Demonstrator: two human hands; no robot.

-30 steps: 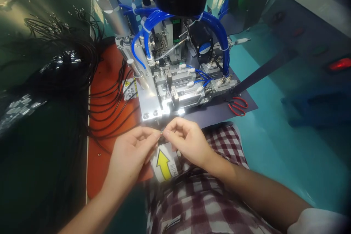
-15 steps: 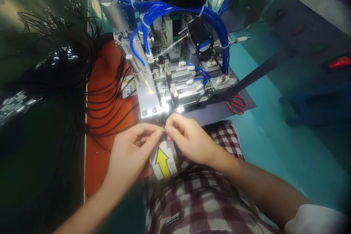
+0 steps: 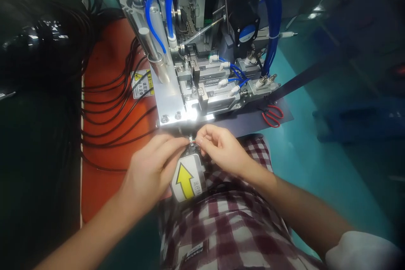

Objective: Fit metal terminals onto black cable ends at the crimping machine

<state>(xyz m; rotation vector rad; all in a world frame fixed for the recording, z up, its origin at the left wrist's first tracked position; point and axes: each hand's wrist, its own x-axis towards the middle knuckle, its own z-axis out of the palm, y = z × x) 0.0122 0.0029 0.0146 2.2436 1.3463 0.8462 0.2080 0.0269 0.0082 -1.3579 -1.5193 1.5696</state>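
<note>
In front of the machine, my left hand (image 3: 155,160) is closed in a pinch, thumb against the fingers. Opposite it, my right hand (image 3: 223,147) pinches as well. Between the two sets of fingertips shows a short stretch of thin wires (image 3: 193,141), reddish and pale, very small in the picture. A black cable (image 3: 109,169) runs over the orange board towards my left hand and vanishes behind it. Just below the fingertips sits a metal block with a white label and yellow arrow (image 3: 184,179).
The metal machine (image 3: 215,101) with blue air hoses (image 3: 274,21) stands directly ahead. Red-handled pliers (image 3: 272,116) lie at its right. On the left, several black cables cross an orange board (image 3: 104,59), beside a dark cable bundle (image 3: 60,50). A checkered apron (image 3: 221,228) covers my lap.
The camera view has shifted, so the machine appears larger and higher. My fingertips have drawn slightly apart, and more of the thin wires shows between them.
</note>
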